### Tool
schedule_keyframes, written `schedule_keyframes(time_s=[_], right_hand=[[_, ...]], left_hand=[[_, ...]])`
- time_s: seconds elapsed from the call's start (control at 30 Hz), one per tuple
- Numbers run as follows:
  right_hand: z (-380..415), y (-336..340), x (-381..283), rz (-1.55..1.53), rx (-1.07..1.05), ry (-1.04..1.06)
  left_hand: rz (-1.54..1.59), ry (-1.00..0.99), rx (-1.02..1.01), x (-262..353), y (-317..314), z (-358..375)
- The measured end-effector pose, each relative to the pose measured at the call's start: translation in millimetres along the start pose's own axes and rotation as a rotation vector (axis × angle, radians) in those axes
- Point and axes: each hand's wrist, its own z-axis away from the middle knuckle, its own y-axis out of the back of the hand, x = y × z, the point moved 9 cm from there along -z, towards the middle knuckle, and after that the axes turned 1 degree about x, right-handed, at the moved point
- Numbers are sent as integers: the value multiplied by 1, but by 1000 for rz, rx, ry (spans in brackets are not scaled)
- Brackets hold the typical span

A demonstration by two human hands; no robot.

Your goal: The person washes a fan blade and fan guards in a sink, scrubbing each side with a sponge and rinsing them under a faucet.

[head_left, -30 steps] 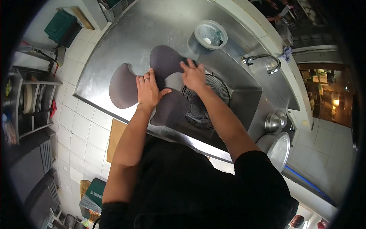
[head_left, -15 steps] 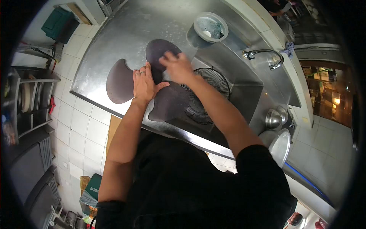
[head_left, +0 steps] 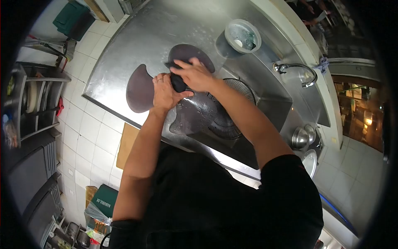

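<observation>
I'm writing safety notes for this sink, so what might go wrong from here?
The fan blade looks wet, and one lobe seems to overhang the sink, so it might slide from under the left hand and knock the wire grille. The right hand is close beside the left; they could bump. The tub stands near the sink; a nudge might tip it.

A head-worn, wide-angle camera looks forward and steeply down, at close range, on a fan blade (head_left: 139, 92) and stainless-steel sink counter (head_left: 128, 45).
</observation>
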Motion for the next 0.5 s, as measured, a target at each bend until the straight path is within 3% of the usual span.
schedule_keyframes(time_s=[0.07,0.2,0.3,0.33,0.4,0.47,0.5], right_hand=[[30,4,6,-173,-75,30],[13,11,2,-157,-84,31],[-9,4,-9,-236,-132,35],[-12,4,2,-234,-124,29],[-18,20,53,-49,141,-240],[-23,20,40,33,90,-253],[-23,7,20,8,29,-157]], left_hand=[[-11,24,17,-5,3,-2],[-74,-84,-63,2,-3,-4],[71,8,-53,-2,2,-1],[70,-2,-56,-1,2,-4],[-30,-50,-60,3,0,-3],[-28,-41,-54,2,-1,-4],[-27,-40,-56,3,-1,-5]])
